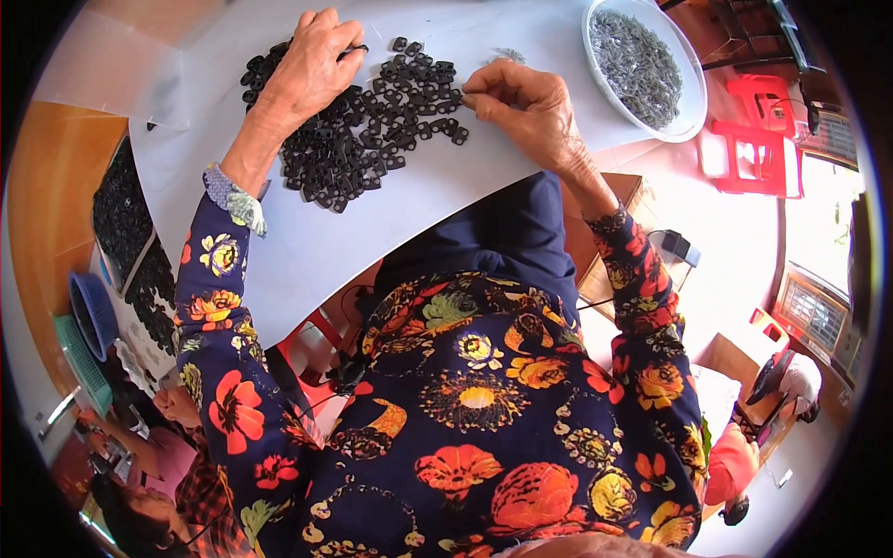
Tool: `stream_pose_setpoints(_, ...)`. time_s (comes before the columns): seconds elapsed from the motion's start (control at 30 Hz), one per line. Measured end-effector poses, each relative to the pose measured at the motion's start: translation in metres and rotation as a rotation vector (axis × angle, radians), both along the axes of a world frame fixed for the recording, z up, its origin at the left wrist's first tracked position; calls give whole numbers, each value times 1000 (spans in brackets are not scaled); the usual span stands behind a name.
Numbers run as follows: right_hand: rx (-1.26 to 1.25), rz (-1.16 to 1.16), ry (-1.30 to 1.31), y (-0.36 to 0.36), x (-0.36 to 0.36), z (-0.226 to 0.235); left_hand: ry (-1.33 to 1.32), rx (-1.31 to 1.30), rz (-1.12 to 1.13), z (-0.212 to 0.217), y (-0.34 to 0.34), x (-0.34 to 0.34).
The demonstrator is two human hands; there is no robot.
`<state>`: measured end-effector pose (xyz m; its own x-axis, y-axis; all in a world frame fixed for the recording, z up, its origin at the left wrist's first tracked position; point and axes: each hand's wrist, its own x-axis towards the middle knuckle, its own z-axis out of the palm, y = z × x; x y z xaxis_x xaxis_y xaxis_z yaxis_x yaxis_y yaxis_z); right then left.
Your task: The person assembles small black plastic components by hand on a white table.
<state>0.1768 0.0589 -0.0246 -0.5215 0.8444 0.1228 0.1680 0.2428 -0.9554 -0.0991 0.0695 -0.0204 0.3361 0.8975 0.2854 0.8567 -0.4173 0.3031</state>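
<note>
Left hand (312, 60) rests palm-down, fingers curled, on the pile of small black plastic parts (372, 126) spread over the white surface (307, 237). Right hand (521, 102) pinches closed at the pile's right edge, probably on one part. White bowl (693, 102) of grey pieces far right.

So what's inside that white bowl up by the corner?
The white bowl is full of small grey pieces, heaped together. They are too small to tell what kind. The bottom of the bowl is covered by them, so anything underneath cannot be seen.
</note>
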Motion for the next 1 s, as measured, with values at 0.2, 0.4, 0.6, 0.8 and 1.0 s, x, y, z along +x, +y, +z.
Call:
stream_pose_setpoints(0.2, -25, 8, 83, 0, -2, -2, 40, 180, -124, 1, 1, 8)
stream_pose_setpoints(0.4, -108, -78, 188, 1, -12, 5, -510, -190, -14, 30, -34, 59)
stream_pose_setpoints(0.6, -152, -22, 204, 4, -15, 2, -590, -184, -61, 24, -51, 83)
stream_pose_setpoints(0.8, -139, 48, 117, 4, -11, 4, -539, -124, -83, 18, -52, 83)
stream_pose_setpoints(1.0, -196, 26, 277, 2, -14, 2, -991, -392, 11, 8, -54, 83)
